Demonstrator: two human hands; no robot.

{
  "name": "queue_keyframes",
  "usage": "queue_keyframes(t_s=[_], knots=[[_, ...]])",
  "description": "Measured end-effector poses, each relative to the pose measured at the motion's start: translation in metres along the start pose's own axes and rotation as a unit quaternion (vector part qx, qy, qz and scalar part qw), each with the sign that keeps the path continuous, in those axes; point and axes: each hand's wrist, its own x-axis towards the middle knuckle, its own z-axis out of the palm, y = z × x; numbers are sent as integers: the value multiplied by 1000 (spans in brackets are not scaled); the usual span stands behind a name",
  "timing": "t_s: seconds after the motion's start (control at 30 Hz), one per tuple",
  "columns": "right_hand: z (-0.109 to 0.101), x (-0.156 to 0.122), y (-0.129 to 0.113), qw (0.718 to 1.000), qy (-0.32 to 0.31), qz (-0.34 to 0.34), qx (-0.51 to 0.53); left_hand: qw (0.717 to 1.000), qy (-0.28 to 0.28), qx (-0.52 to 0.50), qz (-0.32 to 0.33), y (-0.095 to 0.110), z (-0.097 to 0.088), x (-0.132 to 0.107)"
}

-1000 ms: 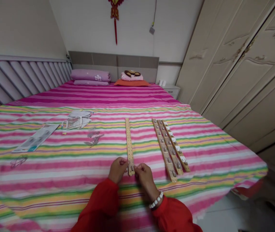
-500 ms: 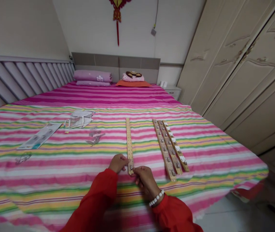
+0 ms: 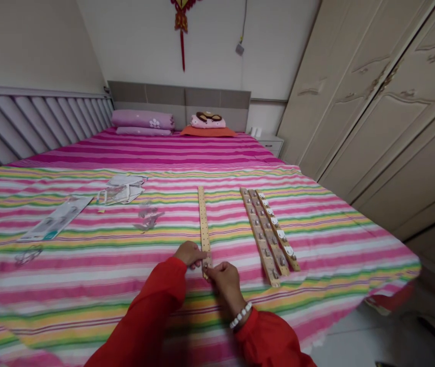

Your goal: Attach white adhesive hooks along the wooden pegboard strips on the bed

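I see both hands at the near end of the strip [image 3: 203, 224], a pale perforated length of wood lying lengthwise on the bed [image 3: 87, 275], near its front edge. The left hand [image 3: 189, 253] has its fingers curled close together, tips pressed on the strip's left edge. I cannot see the thumb, so I cannot tell whether it closes underneath. The right hand [image 3: 221, 278] is pinched narrow at the very end of the strip. There seems to be a small metal bit between the fingertips, but it is too small to tell apart from the wood.

Three more strips [image 3: 269, 234] lie side by side to the right, touching one another and already set with studs. Opened packets [image 3: 121, 189], a leaflet [image 3: 57, 219] and clear wrappers [image 3: 147, 216] lie well apart to the left.

My worry is the soft bedding. It gives under pressure, so a hard push at the end could tip the far end up or skew the strip. If that bit slips from the pinch, it could vanish among the busy stripes or roll off the edge to the floor. The right sleeve is also near the three strips and could nudge them out of line.
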Motion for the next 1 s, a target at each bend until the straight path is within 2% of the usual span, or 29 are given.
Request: queue_keyframes(t_s=[0.13, 0.27, 0.37, 0.53, 0.8, 1.0], knots=[[3, 0, 0, 998, 26, -6, -61, 999, 12, 43, 9, -1, 2, 3], [3, 0, -3, 999, 18, -2, -42, 996, 23, 77, 32, -4, 2, 6], [0, -2, -6, 998, -28, 40, 27, 998, 14, 51, 19, -4, 2, 7], [-9, -5, -12, 981, -106, 103, 124, 1000, -7, -18, 18, -3, 1, 8], [-14, -4, -6, 970, -138, 97, 177, 993, -47, -94, 54, -14, -7, 9], [-15, -8, -1, 970, -127, 84, 191, 989, 5, -125, 81, -24, 1, 2]])
